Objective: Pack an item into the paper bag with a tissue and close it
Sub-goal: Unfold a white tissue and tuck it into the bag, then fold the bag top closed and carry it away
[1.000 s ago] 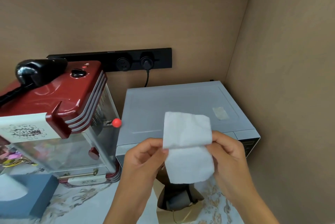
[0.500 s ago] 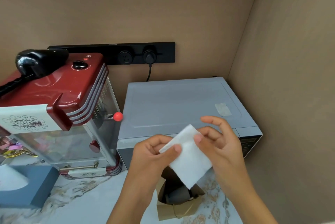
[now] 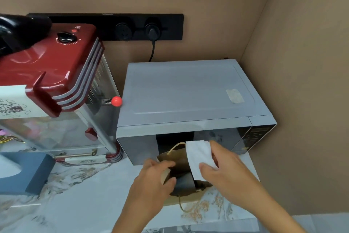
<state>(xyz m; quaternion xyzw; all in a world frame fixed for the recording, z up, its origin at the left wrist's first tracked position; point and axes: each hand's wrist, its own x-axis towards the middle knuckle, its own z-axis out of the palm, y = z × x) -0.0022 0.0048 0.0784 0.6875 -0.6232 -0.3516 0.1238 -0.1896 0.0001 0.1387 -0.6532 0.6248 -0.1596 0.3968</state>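
Observation:
A brown paper bag (image 3: 178, 159) with string handles stands open on the marble counter, right in front of the microwave. A dark item (image 3: 184, 182) sits inside it. My left hand (image 3: 157, 175) pinches the bag's left rim and holds the mouth apart. My right hand (image 3: 221, 166) grips a folded white tissue (image 3: 198, 157) between thumb and fingers, its lower end dipping into the bag's opening on the right side.
A grey microwave (image 3: 188, 93) stands behind the bag, against the brown side wall. A red popcorn machine (image 3: 54, 81) is at the left, with a blue tissue box (image 3: 28, 172) in front of it. A black socket strip (image 3: 132, 27) runs along the back wall.
Both hands have come down from chest height to the bag. The tissue was folded smaller; my left hand let go of it and took the bag's rim. My right hand carried the tissue to the opening.

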